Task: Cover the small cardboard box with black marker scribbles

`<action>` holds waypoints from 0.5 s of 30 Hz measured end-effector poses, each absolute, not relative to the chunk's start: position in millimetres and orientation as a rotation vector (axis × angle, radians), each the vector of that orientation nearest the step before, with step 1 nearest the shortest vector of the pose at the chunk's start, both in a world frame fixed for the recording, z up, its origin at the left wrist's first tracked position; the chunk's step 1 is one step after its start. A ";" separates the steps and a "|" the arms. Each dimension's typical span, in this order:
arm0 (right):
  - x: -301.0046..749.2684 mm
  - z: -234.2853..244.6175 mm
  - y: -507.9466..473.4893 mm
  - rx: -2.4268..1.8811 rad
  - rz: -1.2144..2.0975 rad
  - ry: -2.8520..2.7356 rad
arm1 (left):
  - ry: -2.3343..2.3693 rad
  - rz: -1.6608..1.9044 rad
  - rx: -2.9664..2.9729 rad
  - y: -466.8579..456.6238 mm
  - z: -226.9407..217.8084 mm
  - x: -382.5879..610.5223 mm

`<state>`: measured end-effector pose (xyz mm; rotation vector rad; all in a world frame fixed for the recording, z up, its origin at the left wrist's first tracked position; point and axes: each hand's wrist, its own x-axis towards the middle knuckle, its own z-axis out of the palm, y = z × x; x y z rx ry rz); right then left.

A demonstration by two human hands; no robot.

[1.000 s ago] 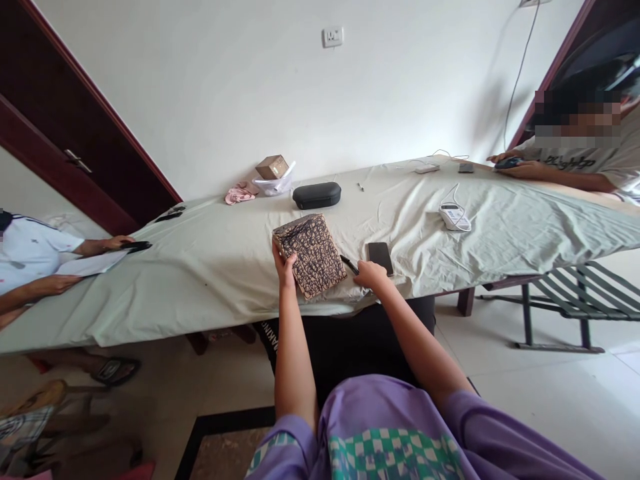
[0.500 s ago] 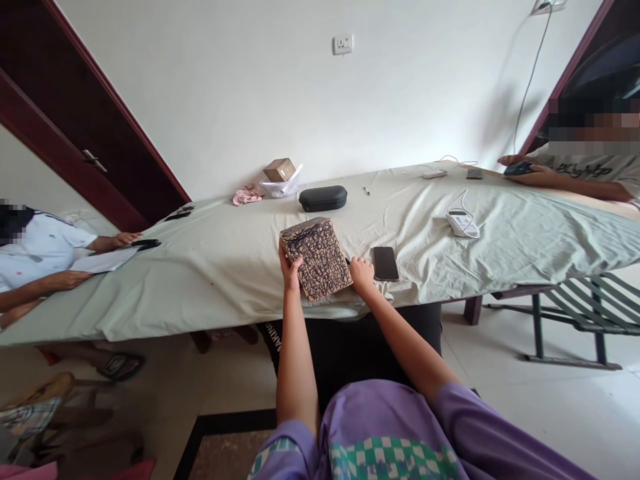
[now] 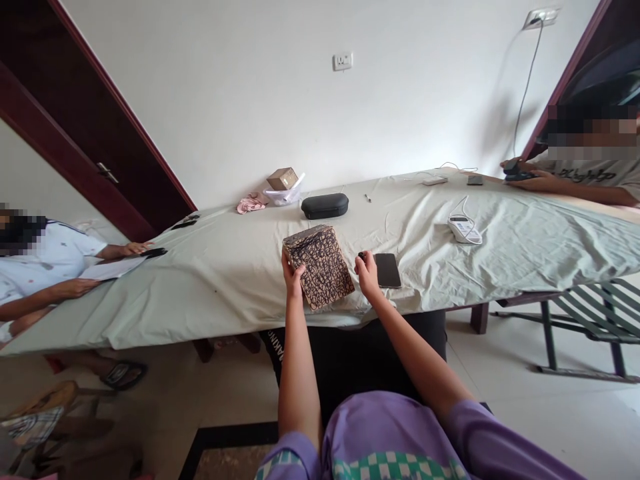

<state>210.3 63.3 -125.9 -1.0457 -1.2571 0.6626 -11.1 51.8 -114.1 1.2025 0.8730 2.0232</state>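
A brown box covered in black scribbles lies on the pale green table sheet near the front edge. My left hand grips its left side, thumb on top. My right hand is closed around a black pen just right of the box. A dark phone lies flat right beside that hand.
A black case, a small cardboard box on a white bag, and pink cloth lie further back. A white device with a cord is to the right. One person sits left; another sits far right. A folding frame stands beside the table.
My right hand has picked the black pen up off the sheet and raised it beside the box. My left hand has kept hold of the box. The view has tilted slightly.
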 end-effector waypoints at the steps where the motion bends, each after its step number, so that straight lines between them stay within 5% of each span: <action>1: 208.5 -124.5 62.2 -1.022 0.677 -1.252 | 0.873 2.026 1.206 52.7 -114.5 -11.6; 15: 211.8 -117.5 73.9 -1.080 0.788 -1.224 | 0.902 2.020 1.214 48.8 -111.1 -9.5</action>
